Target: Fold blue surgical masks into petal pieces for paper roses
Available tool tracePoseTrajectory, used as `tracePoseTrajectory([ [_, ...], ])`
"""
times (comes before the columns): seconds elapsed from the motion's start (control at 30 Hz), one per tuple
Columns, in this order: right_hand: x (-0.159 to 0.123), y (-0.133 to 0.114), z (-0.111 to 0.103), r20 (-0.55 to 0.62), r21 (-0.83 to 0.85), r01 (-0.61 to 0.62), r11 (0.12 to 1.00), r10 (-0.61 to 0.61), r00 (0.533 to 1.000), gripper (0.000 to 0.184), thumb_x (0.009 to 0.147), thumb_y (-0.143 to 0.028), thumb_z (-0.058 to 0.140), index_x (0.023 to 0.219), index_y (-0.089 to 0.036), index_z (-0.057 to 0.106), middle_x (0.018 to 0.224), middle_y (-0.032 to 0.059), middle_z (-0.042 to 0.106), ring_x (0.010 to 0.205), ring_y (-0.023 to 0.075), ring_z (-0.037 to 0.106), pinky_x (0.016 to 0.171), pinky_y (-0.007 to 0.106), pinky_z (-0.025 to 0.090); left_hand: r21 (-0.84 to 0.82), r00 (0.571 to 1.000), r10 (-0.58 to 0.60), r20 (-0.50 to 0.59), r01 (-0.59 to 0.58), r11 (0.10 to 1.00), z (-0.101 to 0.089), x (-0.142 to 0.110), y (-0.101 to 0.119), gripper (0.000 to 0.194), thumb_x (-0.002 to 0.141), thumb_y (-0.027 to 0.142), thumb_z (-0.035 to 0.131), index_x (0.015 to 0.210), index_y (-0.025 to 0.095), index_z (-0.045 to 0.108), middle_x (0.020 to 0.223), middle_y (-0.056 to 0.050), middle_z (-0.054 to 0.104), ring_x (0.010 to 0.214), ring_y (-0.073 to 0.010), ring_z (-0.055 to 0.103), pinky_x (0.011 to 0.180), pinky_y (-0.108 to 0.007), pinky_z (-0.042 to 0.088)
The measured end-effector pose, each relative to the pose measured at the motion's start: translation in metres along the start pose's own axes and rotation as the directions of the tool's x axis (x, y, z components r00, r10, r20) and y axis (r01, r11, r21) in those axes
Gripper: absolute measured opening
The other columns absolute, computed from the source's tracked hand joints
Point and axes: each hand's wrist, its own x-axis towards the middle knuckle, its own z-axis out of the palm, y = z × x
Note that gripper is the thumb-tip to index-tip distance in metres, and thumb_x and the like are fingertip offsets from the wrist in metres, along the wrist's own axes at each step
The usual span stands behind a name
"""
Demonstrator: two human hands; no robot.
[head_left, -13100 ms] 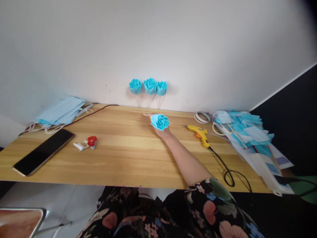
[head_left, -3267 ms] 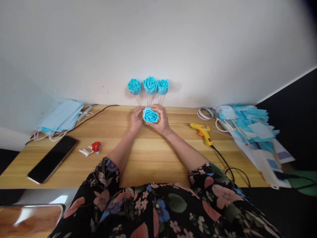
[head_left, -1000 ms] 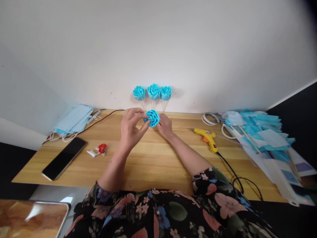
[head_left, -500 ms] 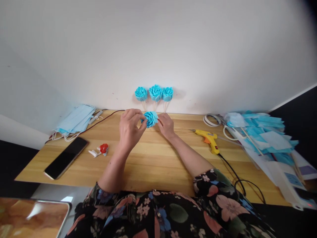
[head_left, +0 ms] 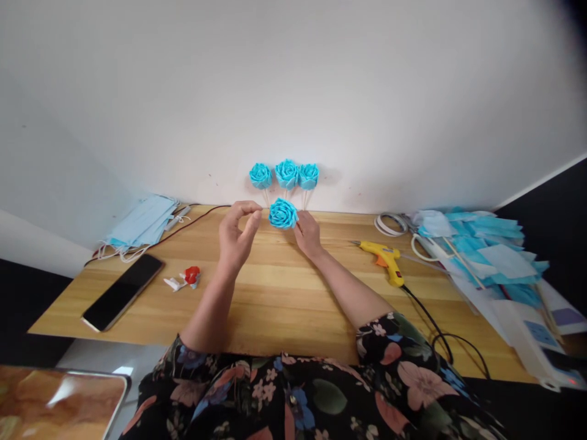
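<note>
The right hand (head_left: 308,235) is closed around the lower part of the blue flower (head_left: 283,214), just at its right side; the stem and the gripping fingertips are hard to make out. The left hand (head_left: 236,234) is half open, thumb and forefinger arched toward each other, near the flower's left side but apart from it. Both forearms reach forward, slanting inward toward the flower. Behind it, three blue flowers (head_left: 287,175) lean on the wall (head_left: 293,79), their stems partly hidden. Well right of it lies a yellow glue gun (head_left: 384,259).
</note>
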Motion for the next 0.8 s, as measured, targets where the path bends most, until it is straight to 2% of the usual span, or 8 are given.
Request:
tracePoseTrajectory([
  [0.1,-0.0003,0.001,0.0008,0.004,0.006,0.004,1.0,-0.004,1.0,0.033,0.105,-0.037,0.04,0.098,-0.021,0.068,0.092,0.009,0.071,0.09,0.0224,0.065,0.079,0.038,0.054,0.061,0.994,0.108,0.0,-0.108,0.992,0.0031,0.0003,-0.0011,0.008,0.091,0.025,0.066,0.086,0.019,0.068,0.093,-0.005,0.071,0.095,-0.0177,0.066,0.089,-0.033,0.051],
  [0.2,-0.0011,0.0016,0.0012,0.03,-0.016,-0.006,1.0,0.007,1.0,0.035,0.105,-0.038,0.038,0.098,-0.021,0.068,0.091,0.0092,0.07,0.089,0.0231,0.065,0.079,0.039,0.054,0.138,0.979,0.204,0.013,-0.204,0.969,0.0056,-0.0003,-0.0002,0.004,0.089,0.02,0.068,0.086,0.019,0.069,0.094,-0.005,0.071,0.093,-0.0177,0.067,0.088,-0.034,0.051],
  [0.33,-0.0017,0.0019,0.0018,0.035,-0.036,-0.012,0.999,0.013,0.999,0.036,0.105,-0.039,0.038,0.099,-0.022,0.068,0.092,0.0092,0.071,0.09,0.0234,0.065,0.08,0.04,0.055,0.199,0.96,0.276,0.055,-0.281,0.939,0.0072,-0.0019,0.0016,0.003,0.088,0.019,0.069,0.088,0.02,0.071,0.098,-0.006,0.072,0.096,-0.0189,0.066,0.088,-0.036,0.052],
  [0.53,-0.0007,0.0002,0.0009,-0.005,-0.033,0.029,0.999,-0.029,1.0,0.03,0.104,-0.033,0.041,0.1,-0.022,0.068,0.094,0.0092,0.072,0.09,0.0226,0.066,0.08,0.04,0.055,0.242,0.952,0.294,0.086,-0.306,0.921,0.0074,-0.0029,0.0045,0.003,0.089,0.02,0.068,0.089,0.02,0.071,0.099,-0.006,0.072,0.096,-0.0192,0.066,0.088,-0.037,0.052],
  [0.8,0.0004,-0.0013,-0.0016,-0.022,-0.015,-0.01,1.0,0.01,1.0,0.027,0.103,-0.034,0.044,0.1,-0.022,0.068,0.096,0.01,0.072,0.094,0.0224,0.065,0.083,0.038,0.053,0.308,0.948,0.29,0.13,-0.317,0.897,0.0065,-0.0024,0.0063,0.003,0.088,0.023,0.07,0.09,0.021,0.072,0.103,-0.007,0.072,0.098,-0.0204,0.066,0.089,-0.038,0.052],
])
